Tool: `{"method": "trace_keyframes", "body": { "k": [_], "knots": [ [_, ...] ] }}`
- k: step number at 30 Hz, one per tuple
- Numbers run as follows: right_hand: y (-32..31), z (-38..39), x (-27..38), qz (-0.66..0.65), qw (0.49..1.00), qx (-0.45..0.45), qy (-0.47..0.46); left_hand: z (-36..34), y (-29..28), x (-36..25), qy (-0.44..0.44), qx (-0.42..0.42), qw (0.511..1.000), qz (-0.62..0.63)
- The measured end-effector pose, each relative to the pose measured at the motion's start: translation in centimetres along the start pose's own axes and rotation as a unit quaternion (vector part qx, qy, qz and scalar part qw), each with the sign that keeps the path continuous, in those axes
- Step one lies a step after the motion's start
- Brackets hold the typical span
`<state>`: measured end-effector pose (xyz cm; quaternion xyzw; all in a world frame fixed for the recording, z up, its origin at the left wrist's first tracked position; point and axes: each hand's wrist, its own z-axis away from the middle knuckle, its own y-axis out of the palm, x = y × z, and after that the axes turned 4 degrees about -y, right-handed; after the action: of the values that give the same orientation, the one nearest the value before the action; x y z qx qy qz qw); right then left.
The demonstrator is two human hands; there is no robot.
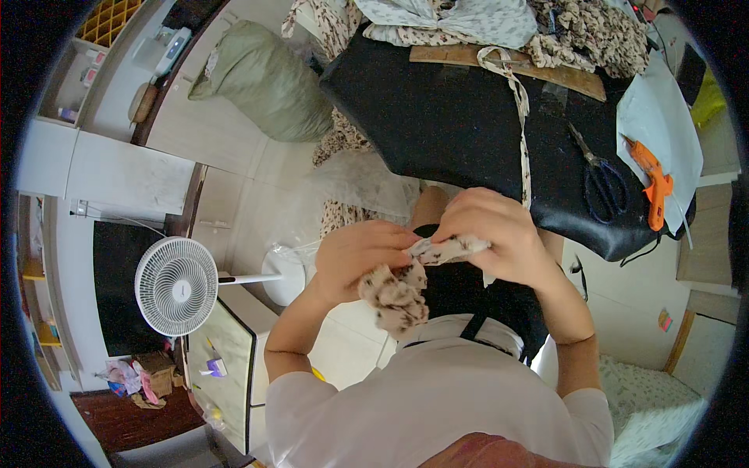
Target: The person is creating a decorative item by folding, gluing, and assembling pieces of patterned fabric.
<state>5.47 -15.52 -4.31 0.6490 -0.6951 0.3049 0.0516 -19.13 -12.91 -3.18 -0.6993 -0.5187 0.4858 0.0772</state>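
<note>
A strip of cream fabric with a dark brown print [452, 249] stretches between my two hands, close in front of my body. My left hand [360, 253] is closed on one part of it, and a bunched, ruffled end [396, 300] hangs below those fingers. Pinched around the other part is my right hand [499, 230]; its fingertips nearly meet the left ones. A long strip of the same print [521, 117] lies across the black-covered table [445, 117], running down to its near edge beyond my right hand.
On the table's right lie dark-handled scissors [605, 183], an orange glue gun [655, 179] and a pale sheet [663, 117]. A wooden board [445, 54] and piled ruffled fabric [597, 35] are at the back. To the left stand a stuffed green sack [273, 86] and a white fan [178, 285].
</note>
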Motion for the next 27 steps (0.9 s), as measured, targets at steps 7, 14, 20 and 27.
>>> {"method": "trace_keyframes", "body": {
  "k": [7, 14, 20, 27],
  "knots": [
    [-0.6, -1.5, -0.8, -0.405, 0.787, 0.056, 0.462, -0.8, 1.3, -2.1, -0.327, -0.120, 0.935, 0.064],
    [-0.7, -1.2, -1.7, -0.067, 0.970, 0.076, 0.219, -0.3, 1.1, -0.9, -0.283, -0.200, 0.928, 0.135],
    [-1.1, -1.8, -0.9, 0.013, 0.996, 0.035, 0.080, 0.2, 1.1, -0.9, -0.311, -0.215, 0.914, 0.149],
    [-0.7, -1.3, -1.1, -0.042, 0.993, 0.043, 0.103, -0.5, 1.1, -1.7, -0.276, -0.196, 0.934, 0.112]
  ]
}}
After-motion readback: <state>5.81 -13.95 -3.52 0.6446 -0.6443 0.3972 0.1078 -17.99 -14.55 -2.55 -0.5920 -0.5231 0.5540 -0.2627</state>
